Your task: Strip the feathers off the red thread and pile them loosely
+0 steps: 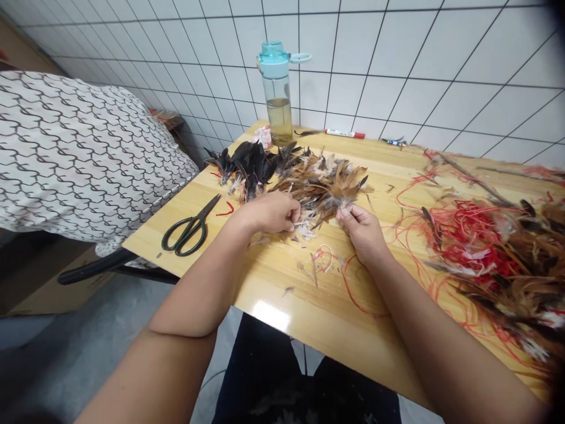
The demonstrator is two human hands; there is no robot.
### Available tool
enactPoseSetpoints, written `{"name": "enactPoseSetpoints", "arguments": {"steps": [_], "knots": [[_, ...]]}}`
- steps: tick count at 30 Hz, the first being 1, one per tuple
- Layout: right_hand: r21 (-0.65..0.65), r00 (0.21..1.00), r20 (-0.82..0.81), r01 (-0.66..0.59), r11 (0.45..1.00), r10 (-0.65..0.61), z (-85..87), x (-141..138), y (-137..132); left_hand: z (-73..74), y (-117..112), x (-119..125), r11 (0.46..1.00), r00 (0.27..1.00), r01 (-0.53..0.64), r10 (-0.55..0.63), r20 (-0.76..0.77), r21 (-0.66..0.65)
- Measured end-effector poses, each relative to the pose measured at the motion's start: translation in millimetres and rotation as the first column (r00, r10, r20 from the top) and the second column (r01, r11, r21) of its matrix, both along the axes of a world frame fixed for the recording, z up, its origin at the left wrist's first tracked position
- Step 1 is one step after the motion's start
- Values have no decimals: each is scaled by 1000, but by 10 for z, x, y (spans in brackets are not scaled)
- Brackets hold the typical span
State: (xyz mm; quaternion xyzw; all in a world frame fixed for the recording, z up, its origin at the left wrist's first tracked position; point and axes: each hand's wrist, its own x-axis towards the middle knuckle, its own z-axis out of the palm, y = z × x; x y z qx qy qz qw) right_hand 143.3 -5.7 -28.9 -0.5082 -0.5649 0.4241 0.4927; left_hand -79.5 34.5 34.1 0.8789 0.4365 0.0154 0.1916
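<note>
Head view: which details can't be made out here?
All in the head view:
- Left hand: its own curled fingers hide whether it pinches anything.
- Right hand: thumb and fingers cover the held ends of the brown feathers.
- Heap of red string and feathers: cut off by the right edge.
- Small blue-and-white item: too small to identify.
</note>
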Motion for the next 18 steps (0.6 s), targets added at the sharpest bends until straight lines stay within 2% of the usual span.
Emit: {"name": "enactPoseSetpoints", "arguments": {"steps": [4,9,13,18], "knots": [[7,999,34,9,1000,-9,-13,-3,-1,-1,-3,27,998,998,54,-55,37,40],[19,998,58,8,1000,-9,-27,-11,-3,95,-59,42,999,985,-12,3,171,51],[24,997,77,14,1000,-16,-34,-15,-3,110,-92,90,999,968,-31,22,252,34],[44,994,104,21,999,-25,-33,-20,-7,82,-78,133,995,971,-35,12,237,90]]}}
